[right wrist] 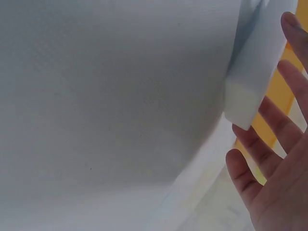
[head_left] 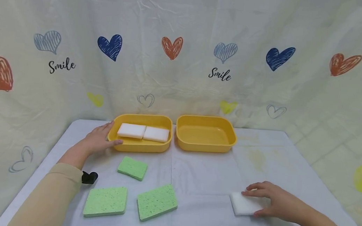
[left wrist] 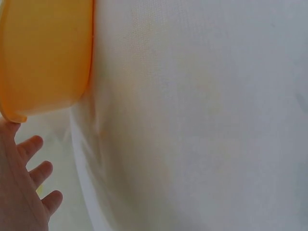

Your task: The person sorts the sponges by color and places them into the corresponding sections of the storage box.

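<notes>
- White rectangular foam block [head_left: 240,205] at the right of the tabletop [head_left: 201,177], well apart from both trays; partly covered by fingers. Whether its whole underside meets the cloth: cannot tell.
- Right hand [head_left: 277,201] pinches this block lightly, thumb at the near edge, fingertips at the far edge.
- Left hand [head_left: 98,139] spread against the left end of a yellow oblong plastic tray [head_left: 144,147] with rounded corners; thumb over the front rim, other fingers nearly straight. Contact seen, no firm clasp.
- Inside that tray: two more white blocks, one left [head_left: 131,131] and one right [head_left: 156,134], lying flat end to end.
- Second yellow oblong plastic tray [head_left: 205,147] stands just to the right, narrow gap between.
- Three green speckled rectangular sponges lie flat in front of the left tray: one nearest it [head_left: 132,168], one at near left [head_left: 106,202], one [head_left: 157,203] slightly turned to the right of that. All apart from each other.
- Beige sleeve [head_left: 50,196] on the left arm; small black object [head_left: 89,177] beside its cuff, identity unclear.
- Tabletop covered in whitish cloth, faint yellowish stains at far right.
- Pale hanging sheet [head_left: 194,19] behind, printed with coloured hearts and "Smile".
</notes>
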Motion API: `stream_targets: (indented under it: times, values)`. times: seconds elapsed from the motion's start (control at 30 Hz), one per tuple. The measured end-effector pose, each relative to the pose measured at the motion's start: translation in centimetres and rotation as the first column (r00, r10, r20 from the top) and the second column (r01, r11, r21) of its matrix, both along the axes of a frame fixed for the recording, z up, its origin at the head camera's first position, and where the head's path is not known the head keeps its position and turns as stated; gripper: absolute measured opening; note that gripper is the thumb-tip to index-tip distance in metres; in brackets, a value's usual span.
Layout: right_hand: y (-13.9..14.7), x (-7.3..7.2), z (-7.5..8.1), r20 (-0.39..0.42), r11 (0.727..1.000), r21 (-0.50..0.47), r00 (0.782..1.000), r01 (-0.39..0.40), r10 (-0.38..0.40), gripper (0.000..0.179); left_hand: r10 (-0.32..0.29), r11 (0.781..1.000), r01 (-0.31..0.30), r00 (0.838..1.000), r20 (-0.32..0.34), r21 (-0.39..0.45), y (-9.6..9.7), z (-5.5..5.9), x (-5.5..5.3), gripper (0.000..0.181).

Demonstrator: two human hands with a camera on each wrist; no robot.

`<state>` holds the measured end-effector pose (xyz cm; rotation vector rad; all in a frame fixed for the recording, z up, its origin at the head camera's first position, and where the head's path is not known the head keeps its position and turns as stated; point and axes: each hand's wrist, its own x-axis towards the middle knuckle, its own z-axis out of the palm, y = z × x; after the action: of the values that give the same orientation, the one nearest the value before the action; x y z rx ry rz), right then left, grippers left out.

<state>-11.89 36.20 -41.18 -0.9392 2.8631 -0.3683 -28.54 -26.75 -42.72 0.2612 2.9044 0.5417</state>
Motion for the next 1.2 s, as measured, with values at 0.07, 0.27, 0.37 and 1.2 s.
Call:
stream_targets:
  times: [0.07,0.27,0.37,1.2]
  values:
    - [0.1,0.1,-0.3,-0.022,1.0,0.008,1.0,-0.014,0.014,0.056,0.001,1.0,-0.001,1.0,-0.001,0.005,0.0,0.0,0.1,0.112]
    - [0.1,0.0,-0.5,-0.071,0.999,0.02,0.997,-0.028,0.029,0.053,0.008,1.0,-0.008,1.0,0.013,0.011,0.0,0.2,0.2,0.111]
    - [-0.1,-0.2,-0.2,-0.113,0.999,0.014,0.993,-0.031,0.032,0.051,0.009,1.0,-0.009,1.0,0.015,0.018,0.0,0.3,0.1,0.111]
    - [-8.2,-8.2,4.9,-0.002,0.999,-0.027,0.999,-0.032,0.032,0.05,0.008,1.0,-0.008,1.0,0.014,0.003,-0.1,0.1,0.1,0.112]
